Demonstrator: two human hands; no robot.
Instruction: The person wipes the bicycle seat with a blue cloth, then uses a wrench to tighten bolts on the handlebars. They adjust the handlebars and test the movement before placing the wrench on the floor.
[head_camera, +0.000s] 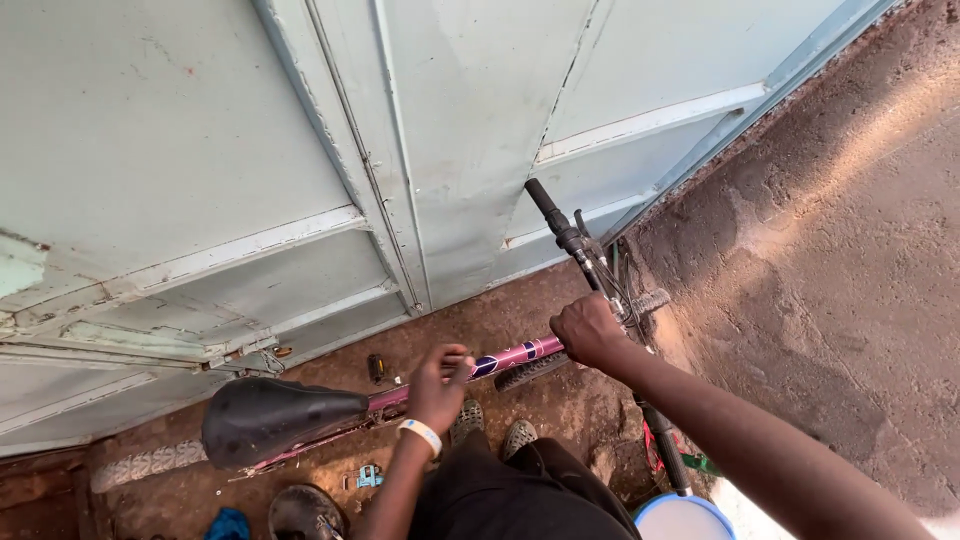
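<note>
Head view | left hand closed on the bike's purple top tube, white band on that wrist | right hand gripping the handlebar at its middle, near the stem | black saddle left of the left hand | metal door beyond both hands | blue-rimmed bucket below the right forearm

Dirt ground: bicycle tyres, bucket (blue-rimmed).

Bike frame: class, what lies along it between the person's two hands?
In the head view, a stretch of the pink top tube runs between the left hand and the right hand; nothing else sits there.
</note>
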